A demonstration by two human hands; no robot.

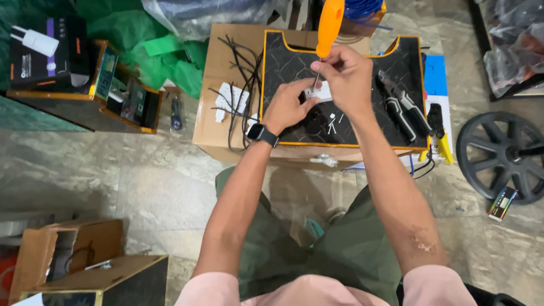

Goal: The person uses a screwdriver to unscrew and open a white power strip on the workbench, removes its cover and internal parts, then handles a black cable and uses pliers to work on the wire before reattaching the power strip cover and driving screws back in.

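R hand grips orange screwdriver w/ tip at small white part, pinched by L hand.

Both bare forearms reach forward, converging. The left hand, wrist banded, pinches with thumb and fingertips; the right hand curls closed just above it, knuckles up.
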